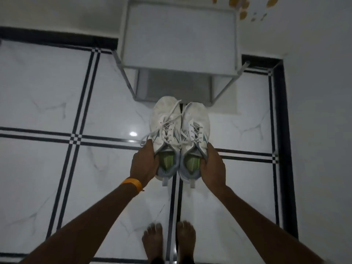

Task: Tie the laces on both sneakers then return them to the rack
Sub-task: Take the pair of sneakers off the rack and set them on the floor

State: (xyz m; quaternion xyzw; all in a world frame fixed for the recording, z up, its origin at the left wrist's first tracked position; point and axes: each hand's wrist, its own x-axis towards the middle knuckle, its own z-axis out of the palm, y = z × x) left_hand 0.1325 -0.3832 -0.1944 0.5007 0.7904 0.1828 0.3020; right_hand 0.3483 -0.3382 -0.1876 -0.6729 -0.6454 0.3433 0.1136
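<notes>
Your left hand [144,164] grips the left sneaker [165,136] at its collar, your right hand [212,166] the right sneaker [195,138], side by side before the rack [179,40].

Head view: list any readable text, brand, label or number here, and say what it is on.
None can be read.
Left sneaker: teal side mark, no letters legible.
Right sneaker: the same; insole print too blurred to read.
Rack: plain, no label.
Wristband: plain orange, no text visible.
Wall: orange shapes at the top, decoration rather than writing.
</notes>
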